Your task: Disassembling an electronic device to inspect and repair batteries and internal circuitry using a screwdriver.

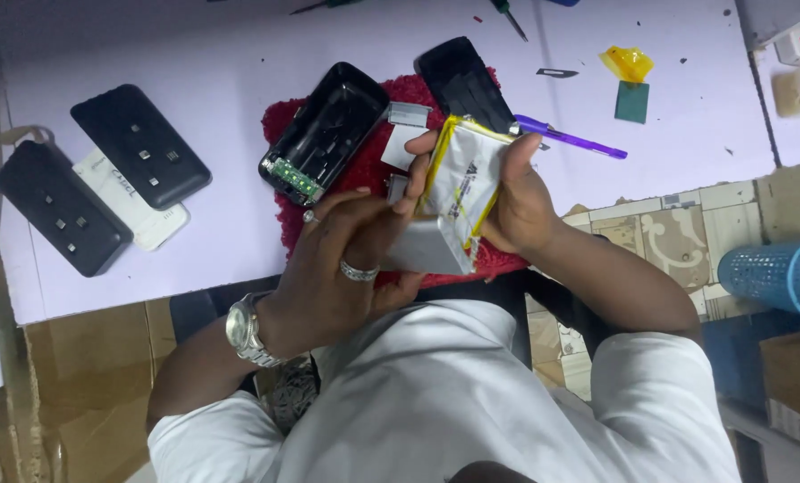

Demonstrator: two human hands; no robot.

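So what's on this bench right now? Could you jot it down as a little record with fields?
Surface: pale lilac table
Left hand: wears a ring and wristwatch, fingers against the silver pouch cells
Right hand: grips a silver pouch cell with yellow edging
Under the hands: red cloth
On the cloth: open black casing with a green circuit board; black cover
Far left: two closed black units over a white one
Nearby tools: purple pen, small blade

Lilac table (239, 54) under red cloth (283, 125), black cases (140, 145)
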